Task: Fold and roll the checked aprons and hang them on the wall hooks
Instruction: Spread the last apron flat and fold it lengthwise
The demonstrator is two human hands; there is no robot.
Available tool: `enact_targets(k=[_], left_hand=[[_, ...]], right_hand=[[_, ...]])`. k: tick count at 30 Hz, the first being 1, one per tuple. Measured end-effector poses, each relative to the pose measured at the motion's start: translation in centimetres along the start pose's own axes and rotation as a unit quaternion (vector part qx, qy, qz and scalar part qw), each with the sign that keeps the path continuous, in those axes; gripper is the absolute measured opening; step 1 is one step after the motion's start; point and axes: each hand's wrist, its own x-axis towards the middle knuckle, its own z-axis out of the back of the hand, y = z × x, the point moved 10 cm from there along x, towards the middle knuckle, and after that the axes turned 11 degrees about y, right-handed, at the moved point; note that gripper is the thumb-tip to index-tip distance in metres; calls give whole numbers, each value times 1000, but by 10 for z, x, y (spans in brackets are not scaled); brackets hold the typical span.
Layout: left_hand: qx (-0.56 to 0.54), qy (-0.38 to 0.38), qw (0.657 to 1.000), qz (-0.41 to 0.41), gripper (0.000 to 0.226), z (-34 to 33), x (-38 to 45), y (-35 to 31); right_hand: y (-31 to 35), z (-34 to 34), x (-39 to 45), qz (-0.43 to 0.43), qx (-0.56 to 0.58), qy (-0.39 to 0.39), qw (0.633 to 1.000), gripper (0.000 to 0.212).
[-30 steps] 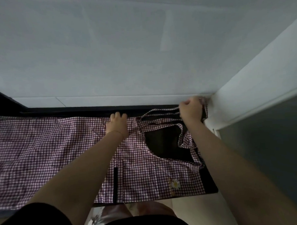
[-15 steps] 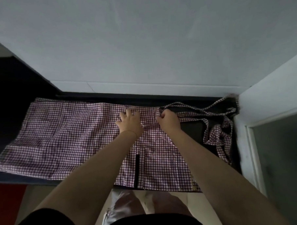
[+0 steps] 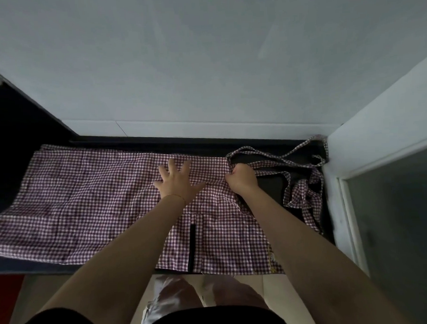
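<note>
Apron (image 3: pixel 87 199) is spread flat on the dark tabletop (image 3: pixel 269 184). It is pressed by the splayed left hand (image 3: pixel 178 181); the strap end, pulled in from the corner, is gripped by the right hand (image 3: pixel 241 179), so folding seems underway.

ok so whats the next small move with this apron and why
Probably draw the straps in over the apron. The left hand presses the cloth flat, the right hand grips its top corner, and the straps lie loose on the dark counter, likely to tangle a fold.
</note>
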Motion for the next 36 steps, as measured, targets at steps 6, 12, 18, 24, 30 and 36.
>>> enact_targets(k=[6,12,18,24,30,36], left_hand=[[24,63,997,28,113,-14,4,21],[52,18,999,0,91,-4,0,13],[-39,-8,995,-91,57,7,-7,-3],[15,-83,995,-54,51,44,5,62],[68,-38,996,-45,49,60,28,132],[104,-38,993,-46,38,83,44,189]], right_hand=[[-6,0,-3,-23,-37,-13,999,23],[-24,29,-5,-100,-158,-54,981,27],[7,55,-13,-24,-285,-186,940,18],[111,-22,-18,201,-311,-128,920,16],[180,-107,-10,270,-273,-46,922,14],[209,-141,5,232,-296,-32,926,23]])
